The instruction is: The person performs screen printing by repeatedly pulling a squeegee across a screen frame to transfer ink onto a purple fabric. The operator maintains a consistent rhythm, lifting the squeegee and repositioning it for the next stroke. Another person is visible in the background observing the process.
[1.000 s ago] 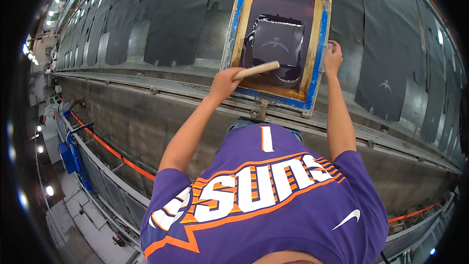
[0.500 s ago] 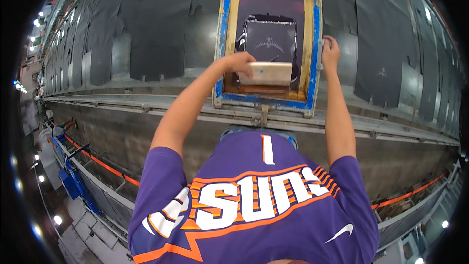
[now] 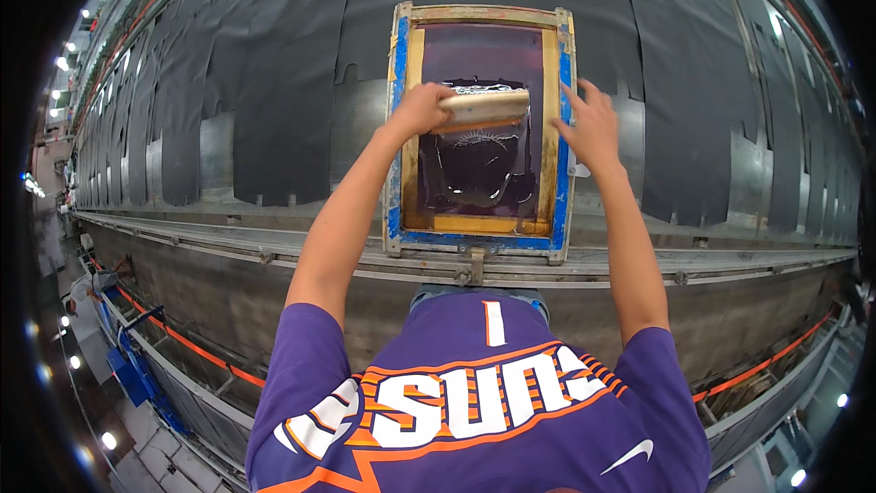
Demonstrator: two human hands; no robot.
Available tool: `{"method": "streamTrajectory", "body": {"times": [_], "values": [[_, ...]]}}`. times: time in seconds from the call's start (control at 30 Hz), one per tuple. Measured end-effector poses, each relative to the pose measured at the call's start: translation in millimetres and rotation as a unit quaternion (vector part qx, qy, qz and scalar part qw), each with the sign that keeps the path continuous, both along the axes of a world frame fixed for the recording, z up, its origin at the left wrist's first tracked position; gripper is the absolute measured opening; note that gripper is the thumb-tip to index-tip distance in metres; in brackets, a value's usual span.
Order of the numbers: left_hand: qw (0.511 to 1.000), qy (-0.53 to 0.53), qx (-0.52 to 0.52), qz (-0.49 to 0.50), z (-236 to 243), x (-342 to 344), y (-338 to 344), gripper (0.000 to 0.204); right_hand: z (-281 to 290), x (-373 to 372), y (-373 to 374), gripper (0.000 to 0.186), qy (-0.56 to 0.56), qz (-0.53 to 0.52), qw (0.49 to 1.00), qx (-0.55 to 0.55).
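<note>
A screen-printing frame (image 3: 567,192) with blue-taped edges lies in front of me over the dark sheets. My left hand (image 3: 422,110) grips the left end of a pale wooden squeegee (image 3: 491,109), which stands crosswise on the screen's mesh (image 3: 484,46). Glossy dark ink (image 3: 476,173) covers the mesh on the near side of the squeegee, and a thin line of it shows on the far side. Part of a pale arched design is visible just below the blade. My right hand (image 3: 591,125), fingers spread and holding nothing, is at the frame's right edge; whether it touches is unclear.
Dark fabric-like sheets (image 3: 283,119) lie side by side along a long metal table, with strips of bare metal between some. A metal rail (image 3: 684,269) runs along the table's near edge. An orange strip (image 3: 201,350) and a blue machine part (image 3: 132,374) are at the lower left.
The squeegee in my left hand has moved away from me across the mesh, with wet ink now on its near side. My right hand's fingers have spread. The whole view has shifted.
</note>
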State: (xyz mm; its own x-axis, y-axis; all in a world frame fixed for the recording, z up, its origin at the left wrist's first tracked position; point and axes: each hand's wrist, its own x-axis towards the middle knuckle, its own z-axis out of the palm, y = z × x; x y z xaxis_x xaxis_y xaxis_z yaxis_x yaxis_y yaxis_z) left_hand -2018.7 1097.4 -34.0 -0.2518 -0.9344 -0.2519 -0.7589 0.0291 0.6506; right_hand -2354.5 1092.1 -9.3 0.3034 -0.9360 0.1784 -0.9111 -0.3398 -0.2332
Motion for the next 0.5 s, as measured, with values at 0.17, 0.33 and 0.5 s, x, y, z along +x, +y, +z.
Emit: {"method": "streamTrajectory", "body": {"times": [0.17, 0.33, 0.5], "values": [[0.995, 0.015, -0.086, 0.047, -5, -26, -18, 0.030, -17, 50, -45, 0.046, 0.002, 0.083, 0.993, 0.084], [0.972, -0.036, -0.228, 0.033, -45, -39, 93, 0.045, -56, 36, 66, 0.033, -0.107, 0.102, 0.987, 0.067], [0.980, -0.043, -0.191, 0.017, -35, -46, 168, 0.041, -33, 24, 134, 0.052, -0.096, 0.128, 0.976, 0.147]]}}
